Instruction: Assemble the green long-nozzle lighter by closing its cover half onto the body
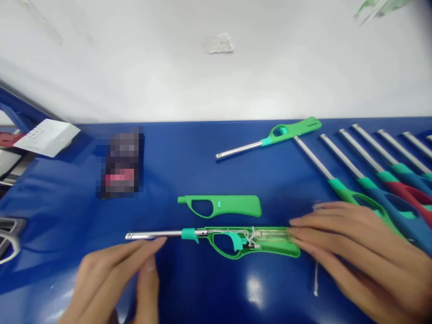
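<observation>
Our left hand (116,274) lay unclenched beside the tube (153,234); our right hand (366,252) touched the shell (277,248), grip unclear. A nudge risked unseating wires (251,236) between them.

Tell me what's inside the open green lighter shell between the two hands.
Inside the open shell are a turquoise trigger, white wires and a clear tube. The right hand's fingers cover its upper right end, so anything beneath them can't be seen.

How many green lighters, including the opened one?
3: an opened lighter at lower center, a whole lighter behind it, a partly hidden lighter by the right hand. Others may be hidden.
</observation>
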A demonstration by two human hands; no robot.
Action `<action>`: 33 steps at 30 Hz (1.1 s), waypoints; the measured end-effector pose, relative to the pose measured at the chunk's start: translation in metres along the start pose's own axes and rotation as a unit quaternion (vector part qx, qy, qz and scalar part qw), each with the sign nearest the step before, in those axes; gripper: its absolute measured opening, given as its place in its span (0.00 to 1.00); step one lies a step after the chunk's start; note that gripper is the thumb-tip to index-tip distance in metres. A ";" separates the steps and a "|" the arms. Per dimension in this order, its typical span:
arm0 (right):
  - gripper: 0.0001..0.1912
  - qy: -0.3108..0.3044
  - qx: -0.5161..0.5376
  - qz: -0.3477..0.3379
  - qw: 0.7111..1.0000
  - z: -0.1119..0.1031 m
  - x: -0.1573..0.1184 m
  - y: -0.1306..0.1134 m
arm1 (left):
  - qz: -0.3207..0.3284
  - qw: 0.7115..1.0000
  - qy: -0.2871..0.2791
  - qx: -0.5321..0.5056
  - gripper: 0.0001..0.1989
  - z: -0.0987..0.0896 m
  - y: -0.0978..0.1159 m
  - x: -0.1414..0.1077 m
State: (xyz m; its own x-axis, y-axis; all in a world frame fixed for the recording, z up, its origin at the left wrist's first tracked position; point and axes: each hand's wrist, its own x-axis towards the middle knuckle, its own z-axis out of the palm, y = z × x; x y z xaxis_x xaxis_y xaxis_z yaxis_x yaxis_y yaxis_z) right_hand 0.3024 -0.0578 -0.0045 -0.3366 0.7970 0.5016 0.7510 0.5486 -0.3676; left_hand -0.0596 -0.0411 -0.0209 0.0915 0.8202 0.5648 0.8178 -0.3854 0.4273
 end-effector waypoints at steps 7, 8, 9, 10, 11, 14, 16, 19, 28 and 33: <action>0.09 0.039 -0.006 0.032 0.999 -0.008 0.031 -0.002 | 0.016 0.997 -0.057 -0.039 0.18 0.016 0.043 0.005; 0.08 0.036 -0.012 0.019 0.999 -0.008 0.036 -0.001 | 0.025 0.997 -0.061 -0.033 0.17 0.017 0.043 0.007; 0.06 0.030 -0.018 0.005 0.999 -0.008 0.041 0.000 | 0.035 0.997 -0.067 -0.028 0.17 0.018 0.041 0.008; 0.05 0.022 -0.024 -0.010 0.999 -0.008 0.044 0.000 | 0.047 0.996 -0.076 -0.025 0.16 0.018 0.040 0.010; 0.05 0.011 -0.030 -0.020 0.999 -0.008 0.047 0.001 | 0.059 0.995 -0.083 -0.023 0.16 0.019 0.038 0.011; 0.05 -0.006 -0.048 -0.009 0.999 -0.004 0.048 0.004 | 0.074 0.992 -0.097 -0.020 0.16 0.023 0.035 0.012; 0.06 0.004 -0.048 0.013 0.999 0.000 0.043 0.006 | 0.073 0.992 -0.097 -0.024 0.16 0.024 0.035 0.012; 0.15 -0.001 -0.014 0.032 0.999 0.004 0.036 0.009 | 0.062 0.993 -0.097 -0.032 0.17 0.025 0.035 0.013; 0.10 -0.081 0.015 -0.019 0.996 0.004 0.029 0.024 | 0.043 0.992 -0.116 -0.021 0.18 0.024 0.032 0.011; 0.24 -0.154 -0.011 -0.025 0.988 0.004 0.015 0.026 | 0.034 0.992 -0.122 -0.027 0.18 0.023 0.033 0.012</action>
State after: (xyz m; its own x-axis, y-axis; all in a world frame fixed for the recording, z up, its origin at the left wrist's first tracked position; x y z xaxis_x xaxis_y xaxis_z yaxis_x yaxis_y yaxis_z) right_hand 0.3142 -0.0304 -0.0099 -0.5277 0.8099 0.2559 0.7398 0.5863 -0.3300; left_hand -0.0184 -0.0338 -0.0165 0.2851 0.8670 0.4086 0.7739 -0.4598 0.4356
